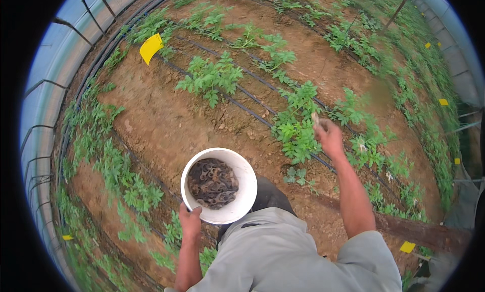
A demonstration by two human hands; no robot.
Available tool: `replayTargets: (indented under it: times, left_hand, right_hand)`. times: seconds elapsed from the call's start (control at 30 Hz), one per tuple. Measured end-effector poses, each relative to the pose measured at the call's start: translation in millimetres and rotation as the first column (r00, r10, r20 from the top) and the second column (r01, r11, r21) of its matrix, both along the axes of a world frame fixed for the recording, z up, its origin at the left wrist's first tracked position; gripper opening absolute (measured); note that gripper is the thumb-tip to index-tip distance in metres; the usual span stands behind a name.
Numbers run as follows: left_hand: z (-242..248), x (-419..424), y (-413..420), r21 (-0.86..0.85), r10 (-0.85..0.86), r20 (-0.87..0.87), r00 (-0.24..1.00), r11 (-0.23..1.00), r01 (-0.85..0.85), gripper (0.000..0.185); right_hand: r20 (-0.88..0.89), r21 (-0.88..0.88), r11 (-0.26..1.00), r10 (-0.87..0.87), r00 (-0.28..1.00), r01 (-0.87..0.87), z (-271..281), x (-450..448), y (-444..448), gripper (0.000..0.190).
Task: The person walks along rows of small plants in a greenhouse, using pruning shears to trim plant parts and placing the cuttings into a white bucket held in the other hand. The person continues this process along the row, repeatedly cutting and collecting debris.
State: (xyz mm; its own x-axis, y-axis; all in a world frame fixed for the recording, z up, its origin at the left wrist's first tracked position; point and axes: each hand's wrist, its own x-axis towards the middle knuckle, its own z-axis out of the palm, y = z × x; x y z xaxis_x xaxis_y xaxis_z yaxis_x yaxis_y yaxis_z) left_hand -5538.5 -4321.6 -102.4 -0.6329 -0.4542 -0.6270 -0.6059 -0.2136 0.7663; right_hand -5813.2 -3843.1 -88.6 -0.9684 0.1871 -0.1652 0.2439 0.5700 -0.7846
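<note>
My left hand [190,220] grips the rim of a round white plastic bucket [248,189], thumb over the edge. Inside lies a heap of small brown ring-shaped pieces [213,183], which look like dirty plant clips. My right hand [329,136] reaches out over a row of plants and pinches a small pale object [315,118], apparently a clip, between thumb and fingertips. Right below and beside it grows a leafy green plant [299,136] with lobed leaves. White clips [362,145] sit on plants farther right along that row.
Black drip lines [250,112] run along the bed. A yellow sticky card [151,48] stands at the upper left, another [407,247] at lower right. Near my right elbow a brown beam [420,231] crosses the soil. Greenhouse film [45,102] on curved ribs borders the left.
</note>
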Motion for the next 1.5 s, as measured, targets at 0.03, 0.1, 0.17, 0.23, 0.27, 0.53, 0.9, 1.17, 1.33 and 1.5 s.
replayTargets:
  times: [0.03, 0.1, 0.17, 0.23, 0.27, 0.53, 0.9, 1.17, 1.33, 1.5]
  left_hand:
    - [-4.6, -3.5, -9.4, -0.013, -0.003, 0.002, 1.000, 1.000, 0.003, 0.052]
    - [-7.3, -5.9, -31.4, -0.059, 0.011, 0.013, 1.000, 0.998, -0.010, 0.053]
    - [-7.2, -12.8, -45.2, -0.067, 0.035, 0.019, 0.999, 0.997, -0.033, 0.053]
    - [6.5, -23.1, -51.5, -0.039, 0.052, 0.030, 0.998, 0.998, -0.051, 0.053]
    - [5.4, -25.7, -57.3, -0.021, 0.055, 0.019, 0.998, 0.998, -0.054, 0.055]
    - [25.4, -69.7, -67.6, 0.008, 0.103, 0.124, 0.987, 0.994, -0.105, 0.055]
    - [31.6, -138.3, -43.7, -0.005, 0.041, 0.161, 0.986, 0.999, -0.041, 0.054]
    - [30.1, -155.1, -35.9, 0.028, 0.018, 0.125, 0.992, 0.999, -0.022, 0.053]
    - [25.6, -153.8, -34.1, -0.033, 0.004, 0.154, 0.988, 0.999, 0.001, 0.051]
    - [19.2, -153.4, -28.4, -0.039, 0.012, 0.124, 0.992, 0.999, -0.007, 0.050]
  right_hand:
    - [-0.163, 0.152, 0.988, 0.020, 0.986, 0.005, -5.5, -19.1, 15.2, 0.032]
    - [-0.211, 0.356, 0.934, 0.072, 0.975, 0.008, 18.2, -58.1, 14.1, 0.031]
    - [-0.251, 0.537, 0.843, 0.128, 0.960, 0.028, 27.2, -95.7, 27.5, 0.029]
    - [-0.276, 0.682, 0.730, 0.194, 0.941, 0.049, 16.8, -130.3, 49.7, 0.027]
    - [-0.271, 0.706, 0.706, 0.198, 0.942, 0.055, 13.5, -145.1, 56.1, 0.026]
    - [-0.189, 0.797, 0.603, 0.258, 0.948, -0.005, -2.3, -235.2, 76.2, 0.027]
    - [-0.154, 0.833, 0.551, 0.310, 0.938, -0.046, -12.4, -273.2, 80.2, 0.028]
    - [-0.129, 0.801, 0.592, 0.315, 0.940, -0.089, -17.7, -294.2, 74.8, 0.031]
    - [-0.154, 0.742, 0.661, 0.338, 0.929, -0.117, -0.9, -293.7, 49.5, 0.028]
    - [-0.110, 0.761, 0.642, 0.270, 0.957, -0.094, -3.3, -304.4, 51.7, 0.027]
